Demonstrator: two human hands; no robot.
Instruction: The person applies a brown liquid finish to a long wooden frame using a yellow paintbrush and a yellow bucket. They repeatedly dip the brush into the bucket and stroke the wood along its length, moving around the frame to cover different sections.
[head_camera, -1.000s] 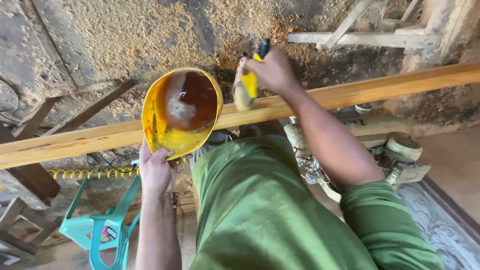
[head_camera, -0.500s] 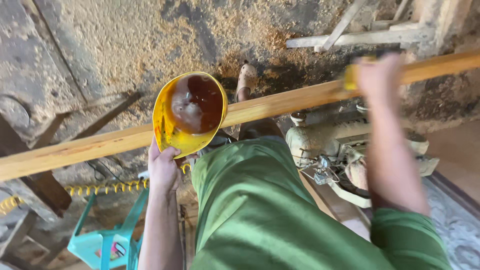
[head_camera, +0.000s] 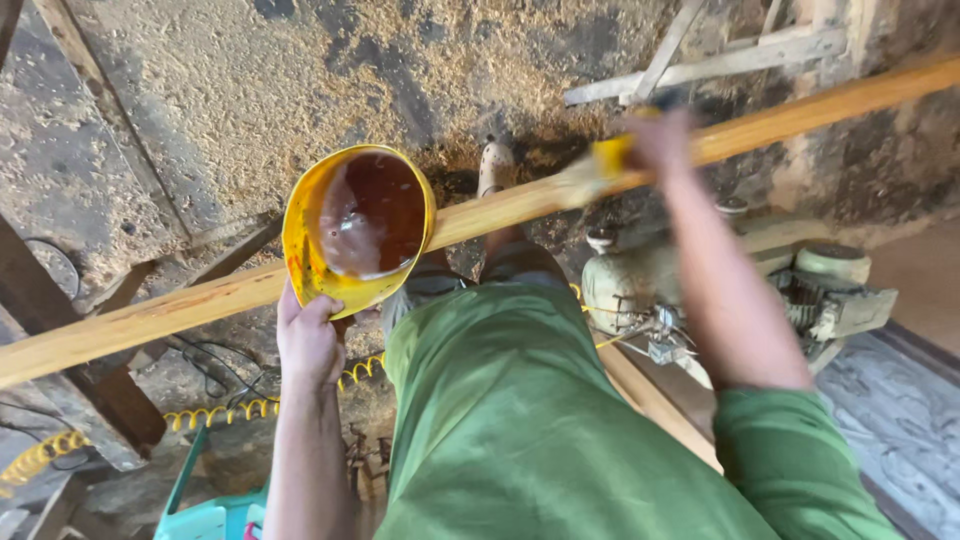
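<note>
Right hand (head_camera: 655, 140) shifted left along plank (head_camera: 200, 305) since earlier, blurred, fingers closed on yellow brush (head_camera: 590, 168). Left hand (head_camera: 308, 335) below plank, fingers gripping yellow bowl (head_camera: 358, 225), arm raised.

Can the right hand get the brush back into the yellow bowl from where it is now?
Probably yes. The right hand holds the brush on the plank; the left hand holds the yellow bowl open-side up beside it, nothing between.
</note>
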